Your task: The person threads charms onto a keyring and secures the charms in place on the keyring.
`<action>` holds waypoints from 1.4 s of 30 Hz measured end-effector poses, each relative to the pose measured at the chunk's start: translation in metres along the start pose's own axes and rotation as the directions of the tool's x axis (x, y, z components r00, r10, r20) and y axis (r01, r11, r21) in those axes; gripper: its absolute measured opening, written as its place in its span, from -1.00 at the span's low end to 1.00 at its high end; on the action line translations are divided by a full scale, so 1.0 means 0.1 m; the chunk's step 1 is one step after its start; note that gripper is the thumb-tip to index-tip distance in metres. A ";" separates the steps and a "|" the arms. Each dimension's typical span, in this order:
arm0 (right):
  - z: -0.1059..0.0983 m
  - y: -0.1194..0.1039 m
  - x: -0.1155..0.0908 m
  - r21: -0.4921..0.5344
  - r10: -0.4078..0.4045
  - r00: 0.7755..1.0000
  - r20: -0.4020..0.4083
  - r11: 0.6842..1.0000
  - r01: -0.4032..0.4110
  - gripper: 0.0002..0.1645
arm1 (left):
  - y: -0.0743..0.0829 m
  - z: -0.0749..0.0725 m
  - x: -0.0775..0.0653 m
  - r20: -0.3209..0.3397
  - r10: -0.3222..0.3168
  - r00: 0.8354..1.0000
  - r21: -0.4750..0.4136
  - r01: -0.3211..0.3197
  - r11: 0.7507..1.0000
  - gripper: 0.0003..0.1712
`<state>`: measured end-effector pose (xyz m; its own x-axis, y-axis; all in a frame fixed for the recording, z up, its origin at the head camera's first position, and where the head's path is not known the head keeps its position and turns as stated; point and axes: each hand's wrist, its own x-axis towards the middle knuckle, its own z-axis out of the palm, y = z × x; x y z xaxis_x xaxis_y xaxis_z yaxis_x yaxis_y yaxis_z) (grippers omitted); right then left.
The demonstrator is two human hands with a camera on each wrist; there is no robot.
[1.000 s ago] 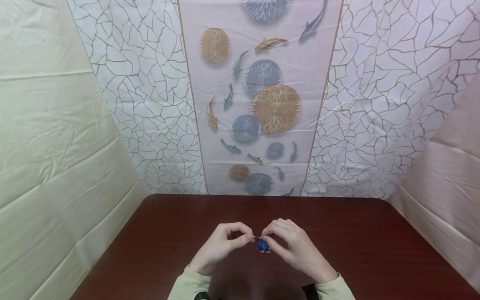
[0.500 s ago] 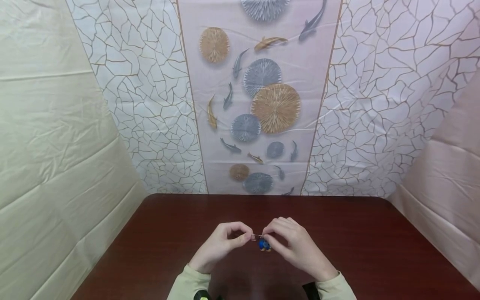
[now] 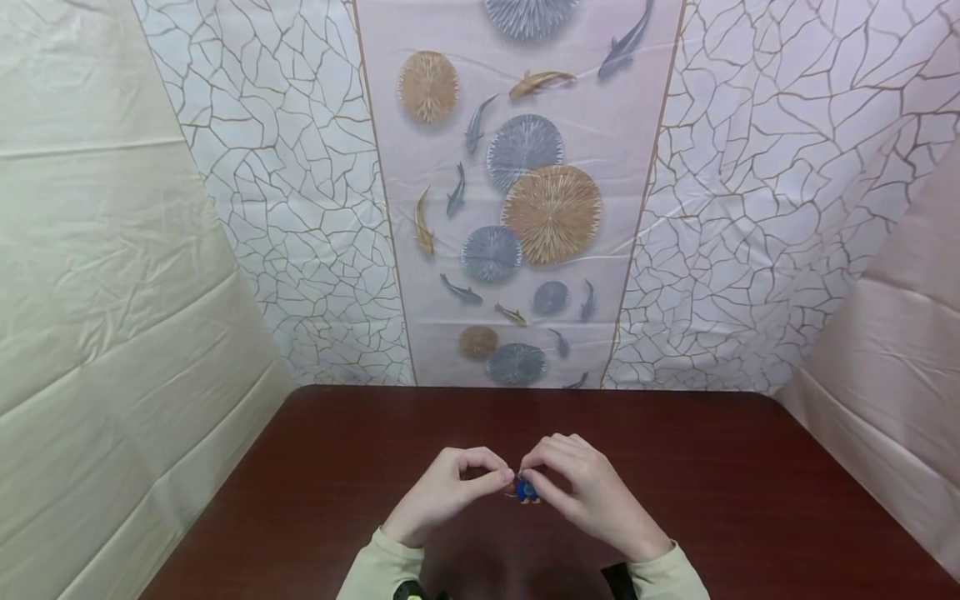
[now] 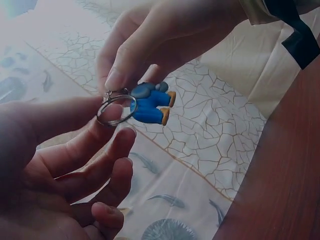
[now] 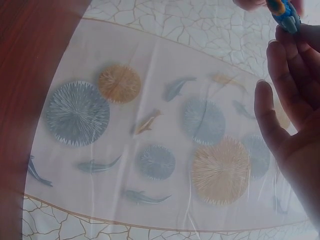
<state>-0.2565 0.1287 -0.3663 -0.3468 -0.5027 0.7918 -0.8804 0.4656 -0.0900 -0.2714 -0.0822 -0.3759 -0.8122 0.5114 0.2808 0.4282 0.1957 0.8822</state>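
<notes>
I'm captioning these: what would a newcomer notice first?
Probably the small blue charm and its metal ring, held above the dark red table by the left hand and right hand. Next, behind the table, comes the pale hanging cloth, printed with fish and round orange and grey discs.

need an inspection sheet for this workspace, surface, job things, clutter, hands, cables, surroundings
Surface: dark red-brown table with rounded far corners
Job's things: metal ring and small blue figure with orange feet, both in the hands; how they join is partly hidden
Clutter: nothing seen
Hands: left hand pinches the ring; right hand pinches at the figure's upper end, exact contact hidden
Cables: nothing seen
Surroundings: backdrop printed with fish and discs, plain cloth at both sides
</notes>
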 end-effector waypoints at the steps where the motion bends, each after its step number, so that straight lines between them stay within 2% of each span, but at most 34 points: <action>1: 0.00 0.00 0.00 0.002 -0.001 1.000 0.001 1.000 0.001 -0.92 | 0.00 0.00 0.00 0.001 -0.007 1.000 -0.008 0.007 1.000 -0.78; 4: 0.00 0.00 0.00 0.001 -0.005 1.000 0.004 1.000 0.005 -0.98 | 0.01 0.00 -0.01 0.004 -0.034 0.999 -0.034 0.034 0.999 -0.80; 6: 0.00 0.00 0.00 -0.005 -0.003 1.000 0.004 1.000 0.003 -0.95 | 0.02 -0.01 -0.01 0.005 -0.036 0.999 -0.054 0.037 0.998 -0.81; 16: -0.02 0.02 -0.02 0.008 0.011 1.000 -0.007 1.000 -0.011 -0.93 | 0.02 -0.04 -0.02 0.012 -0.017 1.000 -0.092 0.018 0.996 -0.80; 21: -0.01 0.02 -0.01 0.012 0.000 1.000 -0.008 1.000 0.001 -0.93 | 0.02 -0.03 0.00 0.025 0.015 1.000 -0.114 -0.012 0.993 -0.75; 29: 0.00 0.01 -0.01 0.006 0.005 1.000 0.000 1.000 -0.005 -0.98 | 0.02 -0.02 -0.01 0.032 -0.043 0.999 -0.095 0.046 0.994 -0.81; 39: -0.02 0.03 -0.02 0.002 0.015 1.000 -0.001 1.000 -0.015 -0.91 | 0.04 -0.06 -0.03 0.054 -0.049 0.997 -0.139 0.056 0.989 -0.79; 42: -0.02 0.04 -0.02 0.011 0.021 1.000 0.000 1.000 -0.021 -0.90 | 0.05 -0.08 -0.03 0.055 -0.042 0.998 -0.127 0.048 0.991 -0.80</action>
<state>-0.2582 0.1331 -0.3672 -0.3648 -0.4927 0.7900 -0.8766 0.4677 -0.1130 -0.2699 -0.0895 -0.3690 -0.8065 0.5477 0.2226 0.3343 0.1119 0.9358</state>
